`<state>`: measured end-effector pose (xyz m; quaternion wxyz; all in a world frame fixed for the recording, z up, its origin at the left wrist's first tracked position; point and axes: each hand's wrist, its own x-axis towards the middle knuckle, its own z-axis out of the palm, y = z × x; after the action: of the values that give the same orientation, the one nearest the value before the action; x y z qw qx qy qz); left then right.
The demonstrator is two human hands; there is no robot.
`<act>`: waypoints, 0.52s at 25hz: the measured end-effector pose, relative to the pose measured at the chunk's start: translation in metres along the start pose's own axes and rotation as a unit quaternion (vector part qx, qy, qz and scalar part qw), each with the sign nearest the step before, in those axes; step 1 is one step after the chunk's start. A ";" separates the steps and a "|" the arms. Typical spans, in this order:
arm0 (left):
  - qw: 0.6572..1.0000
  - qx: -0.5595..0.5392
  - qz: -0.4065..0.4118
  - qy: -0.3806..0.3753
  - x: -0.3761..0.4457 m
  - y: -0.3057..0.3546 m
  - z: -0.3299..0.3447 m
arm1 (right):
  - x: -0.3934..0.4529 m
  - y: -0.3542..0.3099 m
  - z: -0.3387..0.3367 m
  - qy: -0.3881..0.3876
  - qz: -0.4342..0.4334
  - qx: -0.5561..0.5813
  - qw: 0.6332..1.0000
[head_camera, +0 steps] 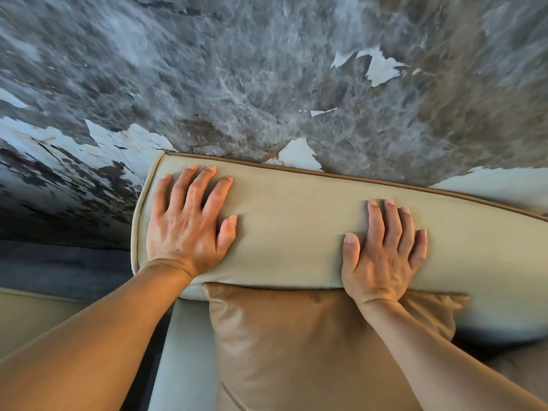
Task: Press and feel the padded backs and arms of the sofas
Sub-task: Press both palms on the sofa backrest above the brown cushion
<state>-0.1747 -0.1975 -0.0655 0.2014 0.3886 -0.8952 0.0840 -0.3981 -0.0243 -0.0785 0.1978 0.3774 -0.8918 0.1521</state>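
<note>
Pressing item: cream sofa back (296, 232), top edge against peeling wall (267, 84). Your left hand (186, 226) at its end corner, right hand (382, 256) mid-span; fingers (375, 221) spread flat, spreading load to gauge padding. Tan cushion (296, 351) below.

Both hands (186, 229) flat atop sofa back (296, 221), cushion (296, 345) below.

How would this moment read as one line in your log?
step: pressing sofa back | left hand: flat, near its end | right hand: flat, further along | brown cushion: leaning below | wall: peeling paint
</note>
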 end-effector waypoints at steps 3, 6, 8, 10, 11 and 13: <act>1.000 -0.007 -0.003 0.002 -0.001 0.002 -0.002 | -0.001 0.000 -0.003 0.000 -0.001 0.003 1.000; 1.000 -0.004 -0.003 -0.002 0.000 0.001 -0.001 | 0.000 -0.001 -0.003 -0.006 0.000 0.006 1.000; 1.000 -0.002 -0.001 -0.005 -0.001 0.000 0.000 | -0.001 0.000 -0.002 -0.007 0.001 0.008 1.000; 1.000 -0.006 -0.004 -0.009 -0.001 0.001 0.000 | -0.001 0.000 -0.002 -0.009 0.002 0.007 1.000; 1.000 -0.009 -0.004 -0.010 -0.001 0.001 0.000 | -0.001 0.000 -0.002 -0.010 0.003 0.008 1.000; 1.000 -0.013 -0.001 -0.012 -0.002 0.000 -0.001 | -0.001 0.000 -0.002 -0.013 0.002 0.011 1.000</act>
<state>-0.1733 -0.1961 -0.0659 0.1953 0.3880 -0.8982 0.0677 -0.3967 -0.0233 -0.0775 0.1816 0.3799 -0.8934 0.1568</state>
